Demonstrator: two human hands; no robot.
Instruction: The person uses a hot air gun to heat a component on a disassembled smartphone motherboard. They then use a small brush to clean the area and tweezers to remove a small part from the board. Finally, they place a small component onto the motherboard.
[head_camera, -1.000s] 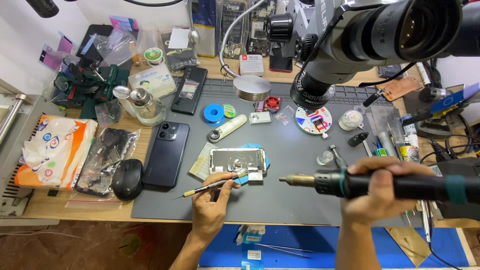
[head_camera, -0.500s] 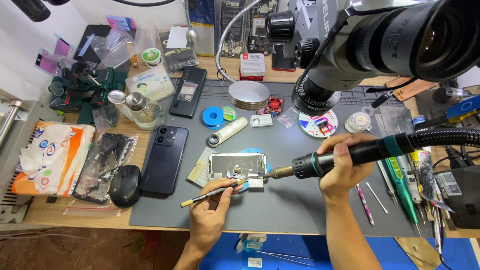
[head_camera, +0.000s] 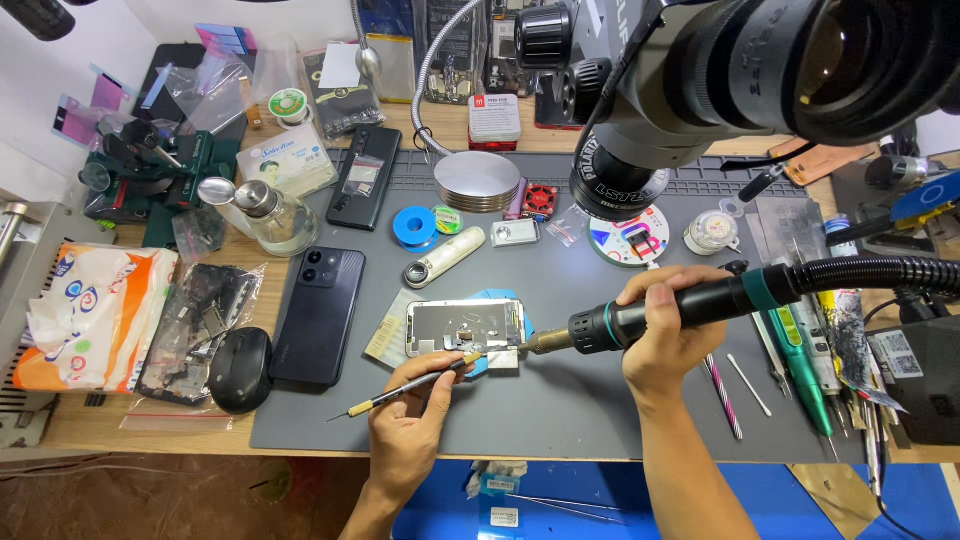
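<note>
While the opened phone (head_camera: 465, 327) lies flat at the middle of the grey mat (head_camera: 560, 420), a hot-air handpiece (head_camera: 660, 312) is gripped by the right hand (head_camera: 665, 335), nozzle aimed at its near right corner; thin tweezers (head_camera: 410, 385) are pinched in the left hand's (head_camera: 410, 430) fingers, steadying that spot.

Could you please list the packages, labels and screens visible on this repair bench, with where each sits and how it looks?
Tissue pack: far left, soft, orange and white.
Clear bag: beside the black mouse, holding dark parts.
Small box: back centre, white with red top.
Green-and-white box: back left, flat.
Dark phone: left on the grey mat, camera side up.
Round colour disc: under the microscope.
</note>
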